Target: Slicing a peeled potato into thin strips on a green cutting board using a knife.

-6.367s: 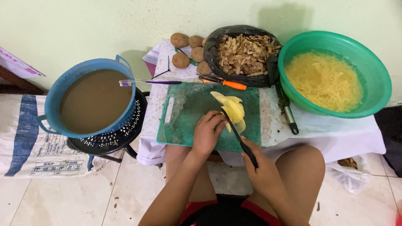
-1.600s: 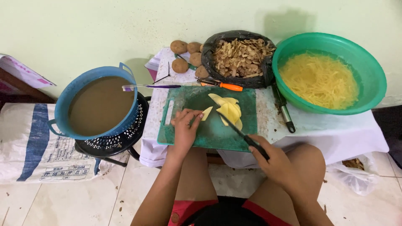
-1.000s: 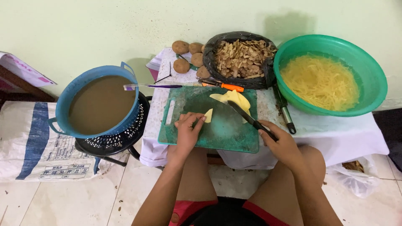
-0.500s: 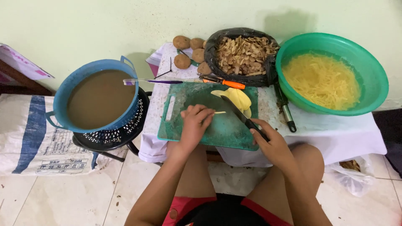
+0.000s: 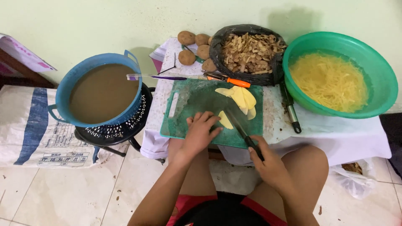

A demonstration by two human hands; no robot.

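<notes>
On the green cutting board (image 5: 197, 100), left hand (image 5: 200, 130) flat on a potato slice (image 5: 225, 120), right hand (image 5: 268, 161) gripping knife (image 5: 240, 127).

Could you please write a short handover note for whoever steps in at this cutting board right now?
Left hand: flat on the green cutting board, fingertips on a single potato slice.
Right hand: grips a dark-handled knife, blade lying across the board beside that slice.
Stack of potato slices sits at the board's far edge.
Done: green bowl holds shredded potato in water; black bag holds peelings.
Left: the slices on the board, plus whole unpeeled potatoes behind it.
Blue tub of brown water stands at the left.
</notes>
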